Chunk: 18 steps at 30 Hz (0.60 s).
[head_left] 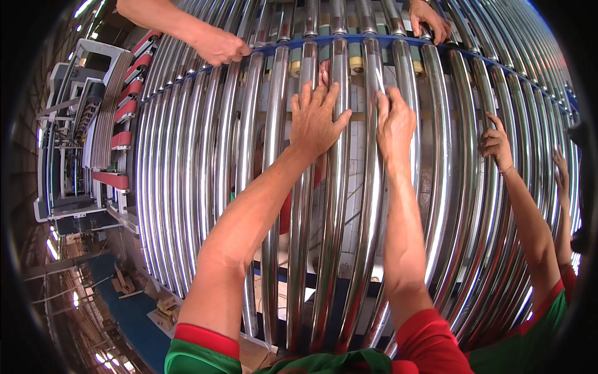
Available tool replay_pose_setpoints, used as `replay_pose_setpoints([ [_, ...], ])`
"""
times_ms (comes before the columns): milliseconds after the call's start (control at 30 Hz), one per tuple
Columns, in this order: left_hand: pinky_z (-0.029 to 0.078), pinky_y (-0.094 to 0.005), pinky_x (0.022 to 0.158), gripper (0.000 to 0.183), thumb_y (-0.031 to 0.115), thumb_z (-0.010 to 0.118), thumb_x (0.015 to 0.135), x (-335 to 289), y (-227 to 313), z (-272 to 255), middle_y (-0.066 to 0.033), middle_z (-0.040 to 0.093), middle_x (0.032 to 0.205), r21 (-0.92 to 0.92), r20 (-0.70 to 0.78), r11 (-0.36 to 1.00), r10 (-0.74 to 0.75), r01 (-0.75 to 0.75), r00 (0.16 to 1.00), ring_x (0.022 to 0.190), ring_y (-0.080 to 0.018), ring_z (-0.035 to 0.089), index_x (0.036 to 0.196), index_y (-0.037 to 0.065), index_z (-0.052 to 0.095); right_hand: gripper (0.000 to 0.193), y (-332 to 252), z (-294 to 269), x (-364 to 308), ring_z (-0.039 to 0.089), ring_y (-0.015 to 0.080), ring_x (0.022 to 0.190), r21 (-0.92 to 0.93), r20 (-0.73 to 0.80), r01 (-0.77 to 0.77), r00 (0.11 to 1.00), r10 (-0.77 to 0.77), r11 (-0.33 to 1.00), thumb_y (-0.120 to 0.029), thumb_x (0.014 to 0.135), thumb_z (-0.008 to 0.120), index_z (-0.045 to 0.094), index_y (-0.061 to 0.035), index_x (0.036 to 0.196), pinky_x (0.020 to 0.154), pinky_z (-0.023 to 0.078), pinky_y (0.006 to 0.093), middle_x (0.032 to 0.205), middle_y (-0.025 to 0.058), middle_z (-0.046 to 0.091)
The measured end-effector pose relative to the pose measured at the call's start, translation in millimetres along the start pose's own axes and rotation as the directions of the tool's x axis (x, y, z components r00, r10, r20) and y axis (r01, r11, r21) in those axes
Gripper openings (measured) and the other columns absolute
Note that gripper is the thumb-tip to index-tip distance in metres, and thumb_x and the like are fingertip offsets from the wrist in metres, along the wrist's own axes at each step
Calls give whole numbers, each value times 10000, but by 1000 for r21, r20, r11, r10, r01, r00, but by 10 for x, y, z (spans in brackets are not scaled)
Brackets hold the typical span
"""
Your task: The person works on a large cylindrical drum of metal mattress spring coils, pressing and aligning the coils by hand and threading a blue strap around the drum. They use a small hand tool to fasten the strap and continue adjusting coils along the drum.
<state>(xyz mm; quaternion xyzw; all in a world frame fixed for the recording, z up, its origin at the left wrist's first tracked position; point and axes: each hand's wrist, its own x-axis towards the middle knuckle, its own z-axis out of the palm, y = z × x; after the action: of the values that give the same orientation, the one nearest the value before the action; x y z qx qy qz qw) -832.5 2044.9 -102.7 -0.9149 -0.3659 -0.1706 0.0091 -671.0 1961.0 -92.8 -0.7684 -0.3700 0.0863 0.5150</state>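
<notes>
Long shiny metal rollers [339, 174] lie side by side under both my hands. My left hand [316, 119] rests palm down across them with its fingers spread, holding nothing. Beside it, my right hand [396, 124] is closed in a pinch over another roller. A thin pale sliver shows at its fingertips; I cannot tell whether it is a tool or a reflection. Just beyond my hands, a blue rail [324, 41] crosses at the roller ends. Between two rollers, part of another person's hand [324, 73] shows below my left fingertips.
Across the rail, other people's hands reach in at the upper left [223, 48] and upper right [430, 22]. A co-worker's hand [496, 146] touches rollers on the right, with another arm beyond. A grey machine with red belts [128, 100] stands left. Cardboard pieces lie lower left.
</notes>
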Motion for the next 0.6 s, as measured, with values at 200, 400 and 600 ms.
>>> replay_pose_setpoints([
  [200, 320, -562, 1094, 672, 443, 669, 937, -5, -25, 42, -174, 587, 1392, 24, 7, 1000, -4, 4, 1000, 1402, -391, 406, 1471, 57, 535, 193, -37, 172, -30, 703, 406, 706, 80, -218, 45, 976, -26, 996, -201, 1019, 633, 708, -34, 1079, 642, 516, 473, 720, 222, 678],
  [400, 313, -583, 1104, 643, 406, 703, 934, -13, -39, 44, -190, 592, 1385, -25, -37, 999, 29, -30, 999, 1391, -431, 419, 1445, 45, 553, 173, 25, 146, -1, 669, 466, 711, 42, -114, 68, 991, -62, 997, -203, 1018, 629, 672, -36, 1034, 622, 503, 509, 710, 257, 645],
  [600, 305, -566, 1144, 613, 321, 754, 899, 4, -30, -44, -219, 565, 1410, -111, -58, 988, 103, -109, 993, 1374, -432, 443, 1385, -9, 582, 201, 30, 142, 124, 688, 439, 718, -113, -35, 131, 990, -136, 985, -231, 1028, 606, 672, -41, 1025, 617, 506, 512, 730, 216, 679],
])
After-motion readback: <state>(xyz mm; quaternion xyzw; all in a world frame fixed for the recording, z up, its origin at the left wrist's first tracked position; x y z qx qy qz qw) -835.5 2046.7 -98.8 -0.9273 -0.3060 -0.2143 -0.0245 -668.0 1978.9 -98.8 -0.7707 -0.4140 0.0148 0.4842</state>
